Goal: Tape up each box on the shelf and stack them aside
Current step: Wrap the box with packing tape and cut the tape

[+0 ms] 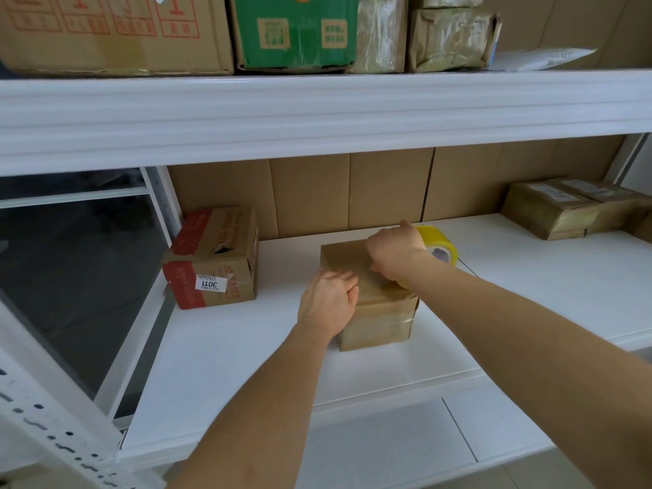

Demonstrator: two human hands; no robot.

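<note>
Taping is under way on the small brown box [370, 305], which sits at the centre of the white shelf [218, 347]. Its near-left top edge is pressed by the left hand [328, 301], whose fingers curl over the edge, so the box is held steady. A yellow tape roll [439, 247], seen at the box's two o'clock, is gripped by the right hand [395, 250], with the fingers curled round it; whether the free tape end has already been stuck to the top cannot be told, since it is hidden by the wrist. Glossy bands are seen on the box's front face, so some tape appears to have been laid there.

As for progress, a judgement can be offered: at three o'clock, near the shelf's far right, shiny wrapped boxes [564, 210] are stacked, and these look finished and set aside. At nine o'clock a red-printed carton [211, 259] is left with a torn gap in its top flap, and it appears untaped. At least this carton is therefore thought to remain, besides the box in hand, which is not yet stacked. On the upper shelf, at twelve o'clock, larger cartons [116, 30] are stored.
</note>
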